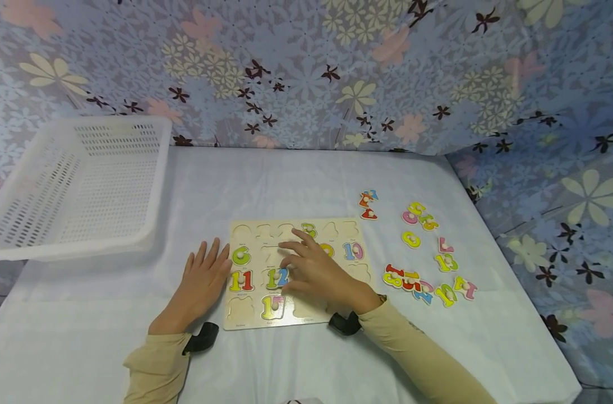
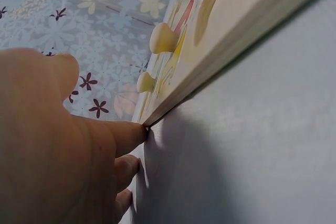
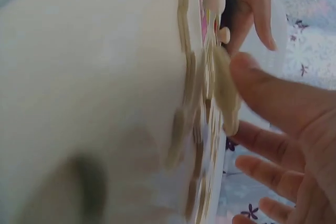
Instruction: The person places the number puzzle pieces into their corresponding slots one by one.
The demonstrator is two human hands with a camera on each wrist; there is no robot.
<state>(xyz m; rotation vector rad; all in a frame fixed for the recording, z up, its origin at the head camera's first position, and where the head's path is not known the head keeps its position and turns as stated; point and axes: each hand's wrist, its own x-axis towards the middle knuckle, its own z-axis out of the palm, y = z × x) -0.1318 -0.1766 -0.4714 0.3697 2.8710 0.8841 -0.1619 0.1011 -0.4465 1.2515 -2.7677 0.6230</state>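
Observation:
A wooden number puzzle board [image 1: 250, 321] lies on the white table, with knobbed number pieces in some recesses. My right hand [image 1: 318, 275] is over its middle and pinches the number 12 piece [image 1: 277, 278] between thumb and index finger, the other fingers spread. In the right wrist view this piece [image 3: 227, 90] shows tilted, nearly edge-on. My left hand [image 1: 200, 283] lies flat with straight fingers, fingertips at the board's left edge. Close to it are the green 6 piece [image 1: 241, 256] and the 11 piece [image 1: 242, 281]. The 17 piece [image 1: 273, 307] sits below the 12.
Several loose number pieces [image 1: 411, 239] lie scattered right of the board, some overlapping, including a 13 piece [image 1: 445, 262]. Red pieces [image 1: 369, 214] lie by its upper right corner. A white plastic basket [image 1: 155, 185] stands at the left. Floral cloth [image 1: 306, 84] hangs behind the table.

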